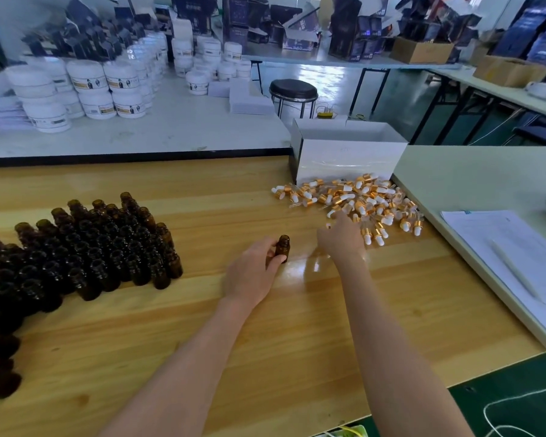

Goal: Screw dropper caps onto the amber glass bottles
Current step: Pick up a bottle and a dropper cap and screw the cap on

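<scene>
1. amber bottle (282,247): uncapped, upright on wooden table (265,342). Gripped by left hand (252,272), thumb and fingers curled round its body.
2. dropper caps (356,203): loose heap, gold collars, white bulbs. Right of and beyond the amber bottle.
3. right hand (341,239): just right of the amber bottle, apart from it, at the near edge of the dropper caps. Fingers blurred; spread or pinching a cap, cannot tell.
4. white box (349,156): open-topped, beyond the amber bottle to the right, against the far edge of the heap.
5. bottle stock (101,247): many uncapped amber bottles, upright, packed in rows. Well left of the amber bottle.
6. papers (486,234), with pen (514,272) lying on them: far right of the amber bottle, on a pale adjoining table.
7. white jars (92,86): stacked, far beyond the amber bottle to the left.
8. round stool (293,89): far beyond the amber bottle, on the floor.
</scene>
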